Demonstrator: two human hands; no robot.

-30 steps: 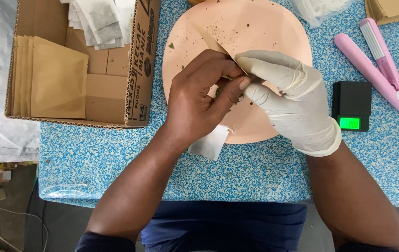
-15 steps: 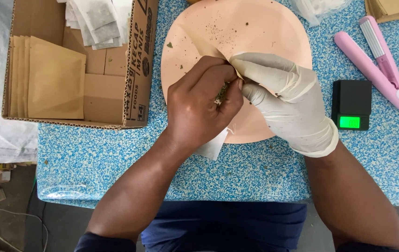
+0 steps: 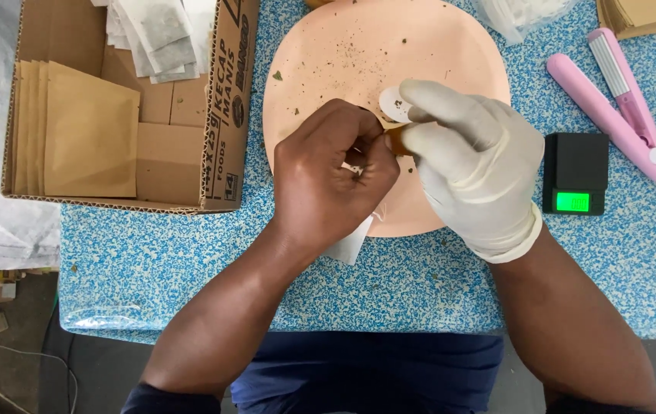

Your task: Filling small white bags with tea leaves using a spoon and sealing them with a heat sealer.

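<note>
Head camera is looking down as I am pinching a small white paper bag (image 3: 352,244) in my bare left hand (image 3: 332,180), fingers curled tight around its top; its lower corner is poking out under my palm, over the near rim of the peach plate (image 3: 328,69). My gloved right hand (image 3: 472,165) is gripping a small brown piece (image 3: 398,139), maybe a spoon, at the bag's mouth. A black scale (image 3: 575,173) and a pink sealer (image 3: 619,107) are sitting to my right, a cardboard box (image 3: 224,107) to my left.
</note>
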